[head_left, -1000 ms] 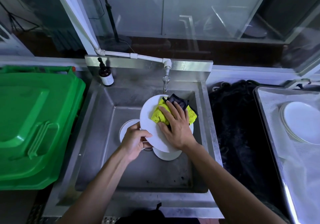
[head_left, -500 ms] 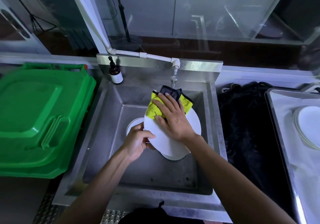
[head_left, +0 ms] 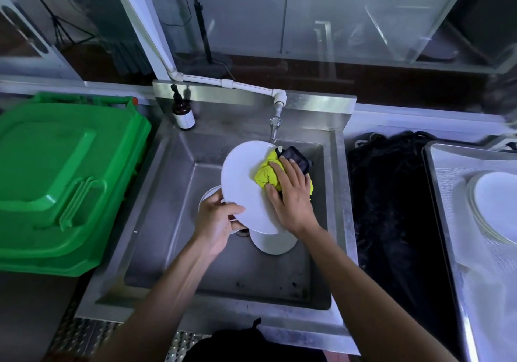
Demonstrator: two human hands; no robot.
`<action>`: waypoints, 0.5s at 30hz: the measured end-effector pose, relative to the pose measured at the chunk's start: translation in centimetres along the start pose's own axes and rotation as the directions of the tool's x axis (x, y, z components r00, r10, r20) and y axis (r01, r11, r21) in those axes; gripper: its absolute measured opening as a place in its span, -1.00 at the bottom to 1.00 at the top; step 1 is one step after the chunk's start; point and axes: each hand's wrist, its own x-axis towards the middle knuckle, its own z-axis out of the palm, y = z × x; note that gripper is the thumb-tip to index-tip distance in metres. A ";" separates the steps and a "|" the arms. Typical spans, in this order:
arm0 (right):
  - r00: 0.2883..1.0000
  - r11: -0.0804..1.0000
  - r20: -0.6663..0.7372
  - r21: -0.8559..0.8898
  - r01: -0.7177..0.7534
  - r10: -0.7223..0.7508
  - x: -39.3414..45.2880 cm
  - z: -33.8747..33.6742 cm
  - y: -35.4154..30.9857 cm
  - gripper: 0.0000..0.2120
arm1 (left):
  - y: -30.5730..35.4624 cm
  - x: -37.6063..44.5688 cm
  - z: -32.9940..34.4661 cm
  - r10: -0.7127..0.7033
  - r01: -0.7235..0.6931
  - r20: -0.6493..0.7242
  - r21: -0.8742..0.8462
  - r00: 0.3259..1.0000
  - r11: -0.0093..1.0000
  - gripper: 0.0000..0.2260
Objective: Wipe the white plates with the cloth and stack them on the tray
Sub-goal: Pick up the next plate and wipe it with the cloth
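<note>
head view: left grip pinches round glossy plate; flat right grip presses crumpled cloth.

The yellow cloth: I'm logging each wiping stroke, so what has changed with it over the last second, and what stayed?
The right hand swept the yellow-and-black cloth from the round white plate's upper middle to its top edge, then to its right side. The left hand kept gripping the plate's lower left rim over the steel sink. The plates beneath and those stacked on the metal tray stayed put.
</note>
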 end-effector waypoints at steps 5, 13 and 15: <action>0.999 0.996 0.017 0.070 -0.046 0.045 -2.5 0.7 -0.5 -0.54 | -0.7 -0.1 1.2 0.002 -0.003 -0.035 -0.027 0.999 1.000 -0.69; 0.996 0.985 0.057 0.156 -0.072 0.064 -5.0 2.1 -3.1 -0.54 | -1.5 0.0 2.3 -0.029 0.015 -0.114 -0.125 0.993 0.992 -0.74; 0.999 0.993 0.052 0.113 -0.022 0.016 -5.7 2.0 -3.1 -0.55 | -1.5 -0.1 2.2 -0.043 0.022 -0.134 -0.149 0.990 0.989 -0.65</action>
